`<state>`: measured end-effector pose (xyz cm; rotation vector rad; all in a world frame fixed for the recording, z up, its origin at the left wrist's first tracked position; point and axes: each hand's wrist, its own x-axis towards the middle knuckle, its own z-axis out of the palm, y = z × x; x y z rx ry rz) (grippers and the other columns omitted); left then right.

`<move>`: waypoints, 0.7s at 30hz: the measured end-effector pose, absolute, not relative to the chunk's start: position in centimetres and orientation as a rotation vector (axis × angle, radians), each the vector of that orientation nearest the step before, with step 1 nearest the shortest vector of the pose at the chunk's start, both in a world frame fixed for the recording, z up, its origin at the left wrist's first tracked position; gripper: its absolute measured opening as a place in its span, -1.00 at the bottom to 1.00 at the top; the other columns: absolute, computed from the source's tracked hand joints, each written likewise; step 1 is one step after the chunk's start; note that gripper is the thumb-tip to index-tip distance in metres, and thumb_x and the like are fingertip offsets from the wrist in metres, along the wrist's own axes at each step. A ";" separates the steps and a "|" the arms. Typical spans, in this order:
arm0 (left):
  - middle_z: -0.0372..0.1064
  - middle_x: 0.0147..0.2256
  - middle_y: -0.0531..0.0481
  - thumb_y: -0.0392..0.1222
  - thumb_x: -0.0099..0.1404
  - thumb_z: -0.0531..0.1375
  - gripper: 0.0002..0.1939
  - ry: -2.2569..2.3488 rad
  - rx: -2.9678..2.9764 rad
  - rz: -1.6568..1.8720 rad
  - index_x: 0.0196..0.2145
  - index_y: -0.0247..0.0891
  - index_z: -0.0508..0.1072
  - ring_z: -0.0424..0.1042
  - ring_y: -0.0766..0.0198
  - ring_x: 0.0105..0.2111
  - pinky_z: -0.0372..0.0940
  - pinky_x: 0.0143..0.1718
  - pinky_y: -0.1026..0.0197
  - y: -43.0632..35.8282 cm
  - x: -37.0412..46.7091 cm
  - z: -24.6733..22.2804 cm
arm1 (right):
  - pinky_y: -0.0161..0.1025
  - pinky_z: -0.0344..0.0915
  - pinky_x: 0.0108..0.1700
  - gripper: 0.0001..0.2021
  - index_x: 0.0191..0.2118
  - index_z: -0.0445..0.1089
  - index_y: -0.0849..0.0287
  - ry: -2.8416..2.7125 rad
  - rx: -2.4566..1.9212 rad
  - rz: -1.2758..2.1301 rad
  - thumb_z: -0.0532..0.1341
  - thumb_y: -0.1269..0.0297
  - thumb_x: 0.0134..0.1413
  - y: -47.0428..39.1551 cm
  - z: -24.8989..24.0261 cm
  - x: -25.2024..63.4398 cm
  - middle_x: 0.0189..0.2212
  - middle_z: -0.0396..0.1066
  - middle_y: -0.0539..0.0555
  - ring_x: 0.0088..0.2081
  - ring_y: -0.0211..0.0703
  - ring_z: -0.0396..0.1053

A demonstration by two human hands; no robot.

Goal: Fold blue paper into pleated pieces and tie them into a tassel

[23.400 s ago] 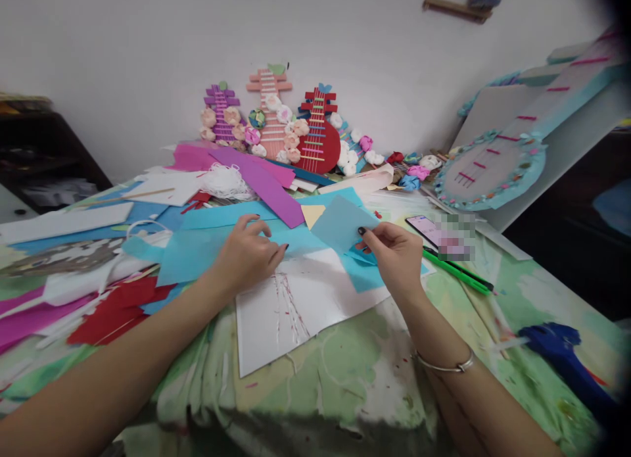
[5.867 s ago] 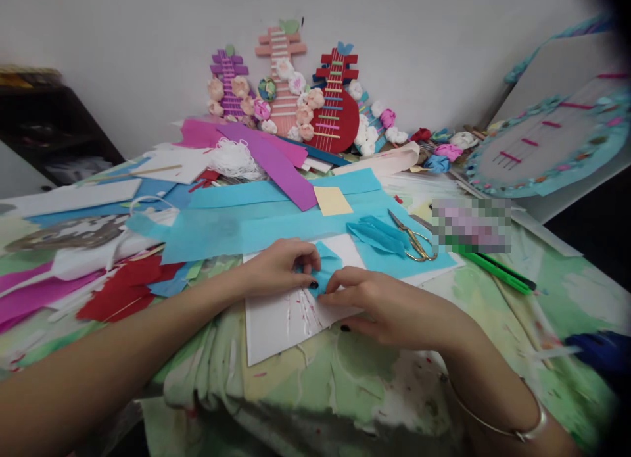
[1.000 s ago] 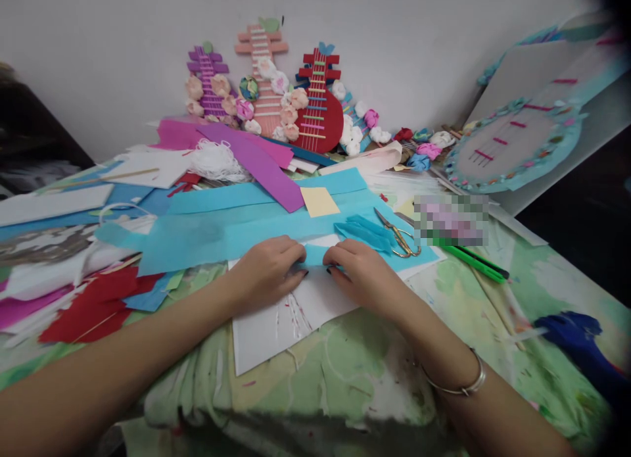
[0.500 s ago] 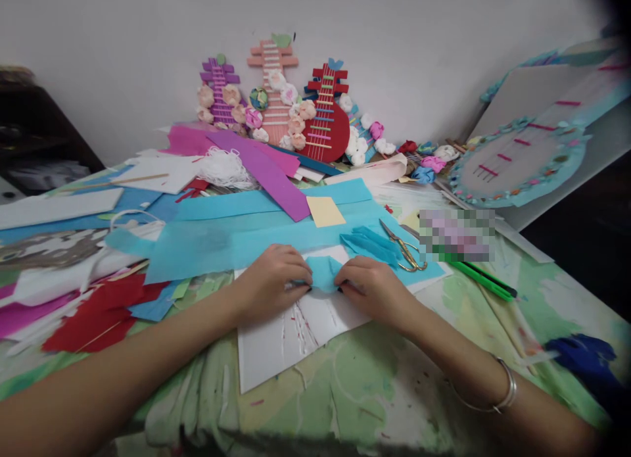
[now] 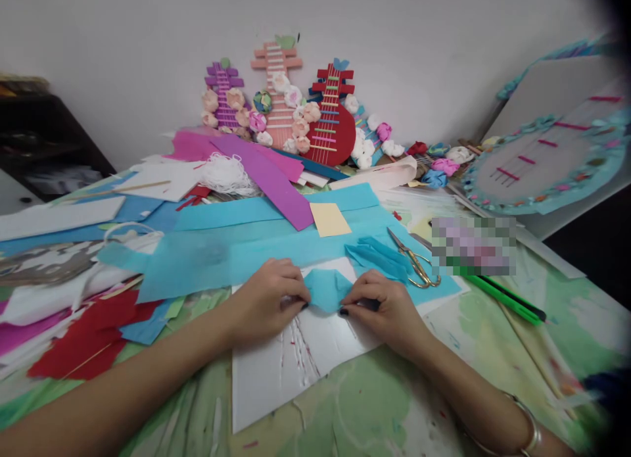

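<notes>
A small piece of light-blue paper (image 5: 326,291) is stretched between my two hands, above a white board (image 5: 276,384) with streaks of dried glue and red specks. My left hand (image 5: 269,300) pinches its left edge between thumb and fingertips. Its right edge is pinched by my right hand (image 5: 389,312) in the same way. Crumpled blue paper (image 5: 379,258) and gold-handled scissors (image 5: 417,263) lie just beyond my right hand. Larger blue sheets (image 5: 207,246) spread out behind both hands.
Behind stand paper instruments in purple (image 5: 225,95), pink and red (image 5: 335,131) with paper flowers. A green cutter (image 5: 507,299) lies at the right. Red paper (image 5: 83,342) and scraps are at the left. A decorated board (image 5: 537,158) leans at the right.
The view has shifted slightly, so the hands and table items appear lower. Both hands still pinch the blue paper, which now shows more fully between them.
</notes>
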<state>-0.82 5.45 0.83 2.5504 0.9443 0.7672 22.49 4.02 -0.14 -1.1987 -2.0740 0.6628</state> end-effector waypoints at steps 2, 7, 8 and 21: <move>0.41 -0.45 -0.01 -0.42 0.18 0.14 -0.83 0.881 2.489 0.799 -0.41 -0.25 0.52 0.33 0.25 -0.36 0.21 -0.30 0.19 5.6 -0.8 0.7 | -0.22 0.26 -0.30 -0.88 -0.48 0.51 0.16 -2.066 -1.221 0.679 0.31 0.53 -0.10 4.1 -0.2 22.5 -0.49 0.41 0.04 -0.35 -0.17 0.34; 0.40 -0.44 -0.04 -0.38 0.20 0.15 -0.87 0.812 2.446 0.871 -0.41 -0.28 0.49 0.32 0.25 -0.36 0.23 -0.29 0.18 5.4 -0.9 0.4 | -0.20 0.24 -0.29 -0.87 -0.51 0.47 0.16 -2.064 -1.230 0.679 0.29 0.51 -0.06 4.2 -0.3 22.5 -0.50 0.39 0.03 -0.35 -0.15 0.31; 0.40 -0.43 -0.04 -0.37 0.21 0.15 -0.88 0.828 2.455 0.879 -0.41 -0.28 0.49 0.32 0.25 -0.35 0.23 -0.29 0.18 5.3 -0.8 0.3 | -0.20 0.24 -0.30 -0.87 -0.51 0.46 0.16 -2.059 -1.224 0.679 0.28 0.52 -0.06 4.2 -0.3 22.5 -0.50 0.39 0.02 -0.35 -0.15 0.31; 0.43 -0.48 -0.04 -0.35 0.23 0.17 -0.87 0.794 2.507 0.984 -0.44 -0.27 0.50 0.35 0.25 -0.37 0.27 -0.27 0.17 5.2 -0.8 -0.1 | -0.19 0.20 -0.31 -0.88 -0.53 0.38 0.17 -2.059 -1.309 0.608 0.25 0.39 -0.02 4.4 -0.4 22.6 -0.51 0.35 0.05 -0.36 -0.12 0.29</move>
